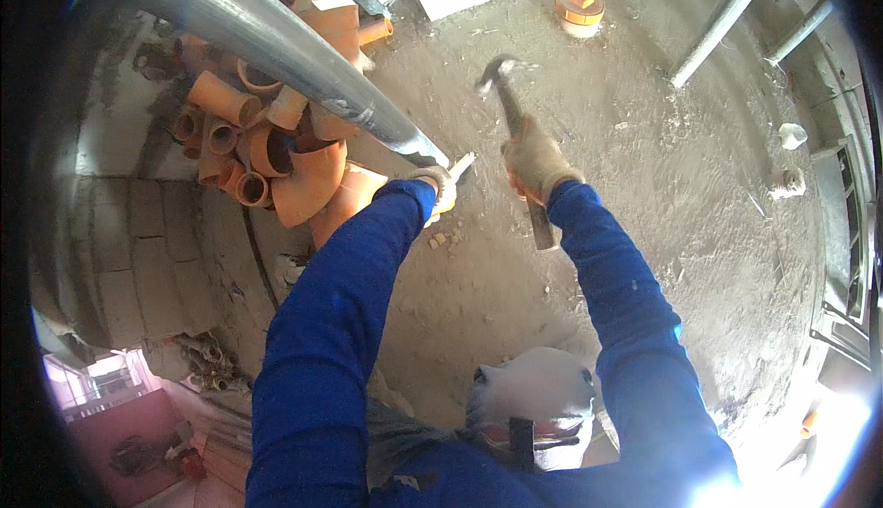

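In a pale work glove, my right hand (538, 160) is closed around the handle of a claw hammer (511, 108). The hammer's head is raised and slightly blurred, pointing away from me, and the handle's butt sticks out below my fist. My left hand (444, 192), also gloved, is low beside the foot of a thick metal pole (340, 85) that slants in from the upper left. A short pale strip (464, 166), wood by its look, juts from its closed fingers next to the pole's foot. Part of that grip is hidden by my wrist.
Orange pipe fittings (271, 149) are heaped left of the pole. An orange round cap piece (579, 11) stands on the rough grey floor (681, 195) at the far side. More metal poles (727, 21) rise at the upper right. Small pale chips (438, 240) lie near my left hand.
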`<move>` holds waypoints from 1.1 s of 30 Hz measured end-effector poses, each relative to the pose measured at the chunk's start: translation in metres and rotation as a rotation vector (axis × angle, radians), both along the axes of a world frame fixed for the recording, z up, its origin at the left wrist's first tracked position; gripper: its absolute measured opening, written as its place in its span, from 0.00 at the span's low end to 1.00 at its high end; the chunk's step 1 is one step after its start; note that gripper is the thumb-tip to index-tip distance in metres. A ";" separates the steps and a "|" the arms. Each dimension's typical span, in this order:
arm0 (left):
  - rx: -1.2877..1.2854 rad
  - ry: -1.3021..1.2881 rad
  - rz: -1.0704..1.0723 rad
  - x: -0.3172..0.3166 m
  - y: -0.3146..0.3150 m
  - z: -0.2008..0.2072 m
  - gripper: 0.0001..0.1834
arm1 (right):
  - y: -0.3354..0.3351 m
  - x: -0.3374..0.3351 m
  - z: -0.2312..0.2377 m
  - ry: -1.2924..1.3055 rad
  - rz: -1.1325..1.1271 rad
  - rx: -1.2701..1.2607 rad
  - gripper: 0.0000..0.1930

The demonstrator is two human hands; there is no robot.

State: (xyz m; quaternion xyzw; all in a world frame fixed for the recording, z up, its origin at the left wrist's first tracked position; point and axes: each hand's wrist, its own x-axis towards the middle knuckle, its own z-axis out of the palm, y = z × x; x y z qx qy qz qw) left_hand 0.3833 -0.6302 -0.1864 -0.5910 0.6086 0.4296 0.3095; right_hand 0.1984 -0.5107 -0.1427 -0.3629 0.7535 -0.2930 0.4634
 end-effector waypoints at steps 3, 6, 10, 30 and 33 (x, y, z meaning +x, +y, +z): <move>0.024 -0.013 -0.013 -0.002 -0.007 -0.001 0.17 | 0.011 0.008 -0.016 -0.165 0.104 0.228 0.13; 0.005 0.029 -0.128 0.015 0.005 -0.006 0.19 | 0.039 0.013 -0.027 -0.331 0.044 0.250 0.13; -0.553 0.086 -0.485 0.093 0.070 -0.012 0.23 | 0.093 0.022 -0.029 -0.401 -0.052 0.216 0.16; -0.547 0.225 -0.418 0.115 0.049 -0.022 0.27 | 0.156 0.065 -0.018 -0.632 -0.344 0.165 0.16; -0.525 0.183 -0.468 0.110 0.044 -0.012 0.28 | 0.150 0.065 -0.007 -0.647 -0.362 0.051 0.24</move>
